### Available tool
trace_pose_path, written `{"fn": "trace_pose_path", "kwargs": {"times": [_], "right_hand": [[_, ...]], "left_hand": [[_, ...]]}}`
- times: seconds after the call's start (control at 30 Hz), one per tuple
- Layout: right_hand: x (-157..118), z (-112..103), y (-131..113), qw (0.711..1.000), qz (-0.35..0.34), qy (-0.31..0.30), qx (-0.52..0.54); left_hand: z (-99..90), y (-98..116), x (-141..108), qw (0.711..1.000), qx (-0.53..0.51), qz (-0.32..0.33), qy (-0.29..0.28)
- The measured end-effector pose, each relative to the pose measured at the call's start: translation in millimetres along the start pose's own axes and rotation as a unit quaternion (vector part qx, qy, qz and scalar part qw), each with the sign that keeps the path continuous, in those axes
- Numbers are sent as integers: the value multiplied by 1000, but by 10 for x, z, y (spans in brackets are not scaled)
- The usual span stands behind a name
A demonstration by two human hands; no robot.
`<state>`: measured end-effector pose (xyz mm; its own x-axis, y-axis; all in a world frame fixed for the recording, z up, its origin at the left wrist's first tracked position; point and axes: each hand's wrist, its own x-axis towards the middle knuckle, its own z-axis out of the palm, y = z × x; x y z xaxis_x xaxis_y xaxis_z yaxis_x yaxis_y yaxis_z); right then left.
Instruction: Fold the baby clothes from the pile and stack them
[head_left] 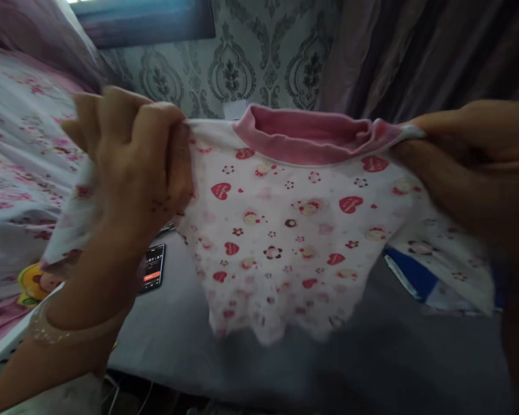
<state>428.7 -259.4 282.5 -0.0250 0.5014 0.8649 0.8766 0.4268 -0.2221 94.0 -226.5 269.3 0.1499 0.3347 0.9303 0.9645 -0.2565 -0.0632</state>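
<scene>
Shirt (281,230) of thin white cloth, printed with red hearts, small flowers and little faces, hangs upright between my hands, above the grey surface (173,346), its lower edge rippled and a bit blurred. Its pink collar (311,153) sits at the top, standing slightly open. My left hand (134,155) has its fingers curled over onto one shoulder, gripping the cloth there, and my right hand (471,155) pinches the other shoulder between thumb and fingers, close beside the collar. Both sleeves droop outward, one behind my left forearm, the other below my right hand. A clear, speckled bangle (69,328) circles my left wrist (it catches a little light). Just beyond that forearm, a phone (154,268) lies on the grey surface, lit with large digits and an orange button. Over on the right, partly behind the drooping sleeve, rests some blue and white cloth (415,276). Farther to the left are a yellow item (37,282), too dim for me to name, and flowered pink and white fabric (17,144). Behind everything stands the grey patterned wall (233,69), with a dark striped curtain (393,57) at the right.
</scene>
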Motion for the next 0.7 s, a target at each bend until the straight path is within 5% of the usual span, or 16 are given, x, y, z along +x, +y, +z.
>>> {"fn": "trace_pose_path", "kwargs": {"times": [0.13,0.37,0.5,0.7], "right_hand": [[-42,359,337,980,-42,-185,63],[-903,1697,1079,904,21,-426,15],[-1316,2173,1209,880,34,-470,-56],[-1361,2469,1346,872,28,-482,-81]], "left_hand": [[447,-85,-250,986,-54,15,-160],[1802,-116,-1471,888,-105,-47,-445],[2254,-55,-1912,870,-84,-55,-483],[2576,-105,-2005,872,-76,-47,-482]]}}
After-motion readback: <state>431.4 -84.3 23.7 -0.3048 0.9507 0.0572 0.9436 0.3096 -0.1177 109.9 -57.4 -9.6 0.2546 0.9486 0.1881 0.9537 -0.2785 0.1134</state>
